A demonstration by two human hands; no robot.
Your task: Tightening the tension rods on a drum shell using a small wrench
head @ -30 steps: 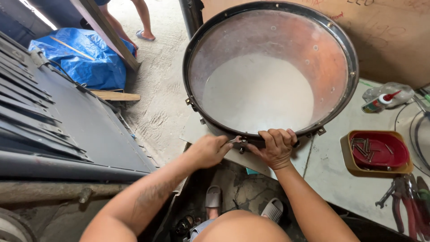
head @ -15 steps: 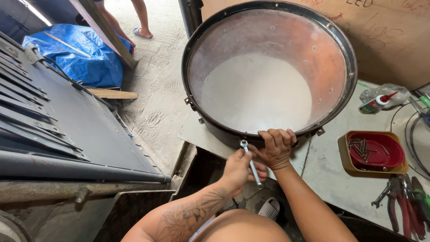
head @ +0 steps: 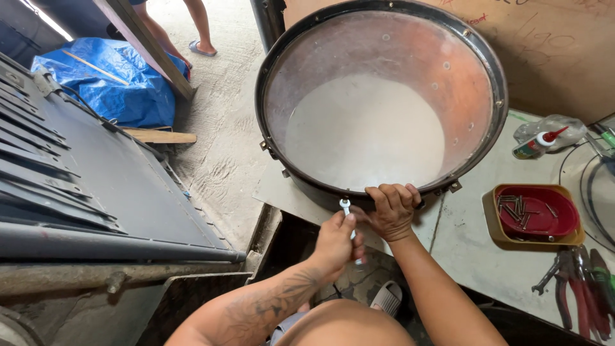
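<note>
2 hands at drum [head: 384, 102] near rim | L hand [head: 336, 240]: clenched on small wrench [head: 346, 208] | R hand [head: 392, 208]: gripping rim beside it

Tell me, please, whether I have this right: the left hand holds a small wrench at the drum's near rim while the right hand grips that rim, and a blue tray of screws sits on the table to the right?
Nearly. The head view shows the tray is red, not blue. The rest holds: the left hand holds the wrench at the drum rim, the right hand grips it, and the table is to the right.

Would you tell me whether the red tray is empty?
Not empty: the red tray holds a scatter of small dark screws or nails.
</note>
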